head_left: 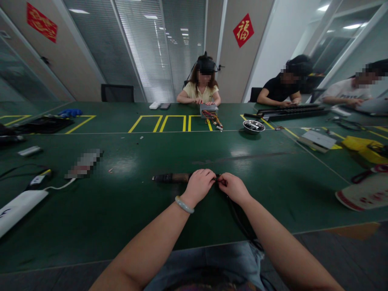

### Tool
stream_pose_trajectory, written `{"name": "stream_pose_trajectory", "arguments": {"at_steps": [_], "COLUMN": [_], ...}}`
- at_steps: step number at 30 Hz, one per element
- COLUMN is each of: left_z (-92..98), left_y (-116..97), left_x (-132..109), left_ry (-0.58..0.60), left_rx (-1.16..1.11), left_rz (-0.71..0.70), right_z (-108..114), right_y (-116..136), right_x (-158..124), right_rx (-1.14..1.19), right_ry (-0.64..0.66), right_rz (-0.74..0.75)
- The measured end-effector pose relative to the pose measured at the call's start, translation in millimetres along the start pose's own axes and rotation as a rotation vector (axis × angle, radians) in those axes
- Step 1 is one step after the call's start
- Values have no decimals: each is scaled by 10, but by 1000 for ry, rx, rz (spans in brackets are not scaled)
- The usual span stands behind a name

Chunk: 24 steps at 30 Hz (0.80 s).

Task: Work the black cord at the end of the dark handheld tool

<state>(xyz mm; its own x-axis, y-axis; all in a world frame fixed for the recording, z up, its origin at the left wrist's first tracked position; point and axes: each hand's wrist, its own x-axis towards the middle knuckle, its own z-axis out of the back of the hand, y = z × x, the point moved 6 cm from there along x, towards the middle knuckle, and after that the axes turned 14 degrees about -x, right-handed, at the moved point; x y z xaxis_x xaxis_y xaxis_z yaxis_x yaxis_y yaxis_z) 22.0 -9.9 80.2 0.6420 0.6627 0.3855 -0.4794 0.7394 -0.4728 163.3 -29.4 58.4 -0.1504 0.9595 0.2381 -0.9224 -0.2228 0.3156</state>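
A black and brown electric screwdriver [172, 178] lies across the green table with its narrow tip to the left. My left hand [200, 184], with a pale bangle on the wrist, is wrapped over the tool's right-hand part. Close against it, my right hand [232, 186] pinches the black cord [239, 216] where it meets the tool's end. From there the cord runs down over the near table edge. The fingers cover the joint between cord and tool, so its details are hidden.
Left on the green table [136, 226] are a white power bank [22, 206] and a blurred-out flat item. A metal bowl [254, 126] and a grey power supply [208, 110] with loose wires stand farther back. A patterned cylinder [363, 194] is at right. Several people sit opposite.
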Motion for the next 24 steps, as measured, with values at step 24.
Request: {"name": "stream_pose_trajectory", "arguments": {"at_steps": [24], "left_z": [1], "left_y": [23], "left_x": [14], "left_ry": [-11], "left_rx": [-27], "left_rz": [21], "right_z": [-8], "right_y": [-17], "right_x": [-1], "right_rx": [41], "right_ry": [-59], "right_rz": [-12]}}
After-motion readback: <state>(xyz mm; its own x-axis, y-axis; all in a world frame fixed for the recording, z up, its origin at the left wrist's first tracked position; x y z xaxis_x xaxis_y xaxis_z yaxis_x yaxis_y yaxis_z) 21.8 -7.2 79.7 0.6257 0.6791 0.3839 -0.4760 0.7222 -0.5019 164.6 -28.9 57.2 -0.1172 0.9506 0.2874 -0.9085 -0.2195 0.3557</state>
